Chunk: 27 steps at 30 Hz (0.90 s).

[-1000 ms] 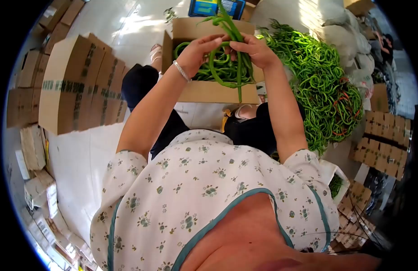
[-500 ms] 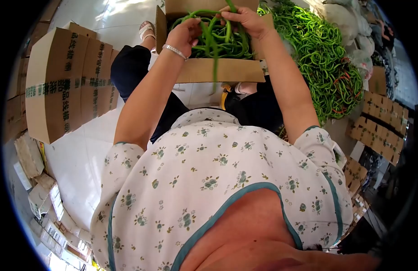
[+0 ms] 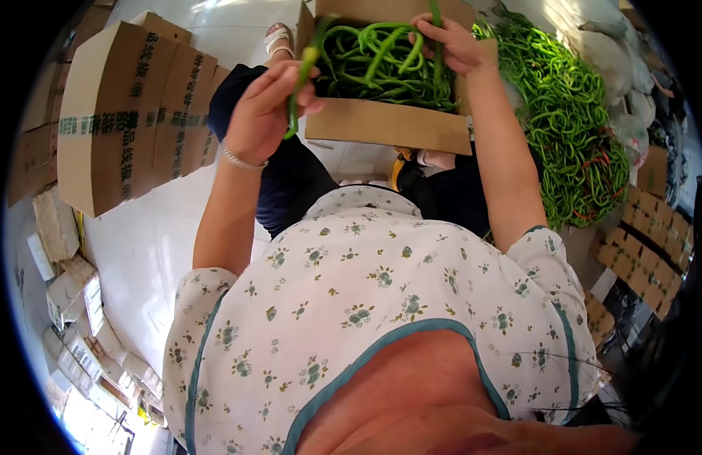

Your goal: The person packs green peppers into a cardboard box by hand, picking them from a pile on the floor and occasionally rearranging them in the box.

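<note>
Long green peppers (image 3: 381,57) fill an open cardboard box (image 3: 389,127) in front of my knees. My left hand (image 3: 266,106) is raised off the box's left side, its fingers closed on a green pepper (image 3: 294,102) that is partly blurred. Over the box's right edge, my right hand (image 3: 455,47) pinches another long green pepper (image 3: 437,45), which hangs down toward those inside. A large heap of green peppers (image 3: 567,121) with a few red ones lies on the floor to the right of the box.
Tall printed cartons (image 3: 131,114) stand at the left. Flattened cardboard (image 3: 647,235) and plastic bags (image 3: 612,61) lie beyond the heap on the right. More small boxes (image 3: 70,288) line the lower left. A sandalled foot (image 3: 278,39) is beside the box.
My left hand has moved left and down, out from over the box, with a pepper in it. My right hand stays near the box's right side. The whole view has shifted somewhat.
</note>
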{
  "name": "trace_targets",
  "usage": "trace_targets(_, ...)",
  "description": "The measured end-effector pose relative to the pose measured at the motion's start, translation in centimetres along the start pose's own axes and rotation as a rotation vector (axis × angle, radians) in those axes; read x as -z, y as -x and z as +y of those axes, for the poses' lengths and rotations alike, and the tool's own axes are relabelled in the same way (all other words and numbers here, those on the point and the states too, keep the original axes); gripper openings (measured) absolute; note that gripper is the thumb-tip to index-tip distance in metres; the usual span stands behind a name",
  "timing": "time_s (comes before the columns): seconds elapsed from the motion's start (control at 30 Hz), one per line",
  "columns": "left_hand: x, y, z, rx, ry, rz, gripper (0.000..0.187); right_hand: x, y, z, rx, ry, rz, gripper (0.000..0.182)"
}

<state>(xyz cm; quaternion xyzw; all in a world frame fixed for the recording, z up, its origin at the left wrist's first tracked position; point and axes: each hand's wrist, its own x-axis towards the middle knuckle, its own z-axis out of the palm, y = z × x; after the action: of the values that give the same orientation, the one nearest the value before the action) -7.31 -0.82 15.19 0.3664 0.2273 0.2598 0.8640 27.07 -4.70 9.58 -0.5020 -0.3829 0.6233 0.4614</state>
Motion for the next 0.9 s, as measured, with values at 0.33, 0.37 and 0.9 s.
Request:
trace_targets(0.33,6.7,3.3,0.6,-0.186,0.719,-0.151,0.027,-2.4,-2.2,5.5,-0.180,0.131,0.072,0.031)
trace_targets(0.37,7.4,3.1,0.1,-0.185,0.755,-0.164,0.027,-2.4,-2.1,5.9,-0.258,0.245,0.164,0.035)
trace_targets(0.9,13.0,-1.4,-1.1,-0.345,0.908,-0.337,0.043,1.0,4.2,-2.7,0.141,0.669,0.275,0.031)
